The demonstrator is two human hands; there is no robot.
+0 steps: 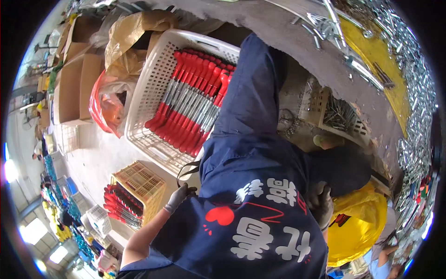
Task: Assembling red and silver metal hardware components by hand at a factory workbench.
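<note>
My left hand (179, 197), in a grey glove with dark fingers, is closed at the left side of my navy apron (223, 172), where a thin black strap (188, 166) loops. The strap seems to run into its fingers. On the other side of the apron, my right hand (320, 201) is gloved and curled against the cloth; what it holds, if anything, is hidden. Ahead and left stands a white plastic basket (160, 156), packed with metal tools (188, 102) that have red ends and silver middles. My knee covers part of its right side.
A tan crate (139, 174) of red-and-silver tools sits lower left. Cardboard boxes (69, 93) and a red plastic bag (103, 109) stand beyond. A yellow bag (360, 218) lies at right. Metal parts (409, 60) cover the workbench (297, 42); a crate of rods (341, 114) sits underneath.
</note>
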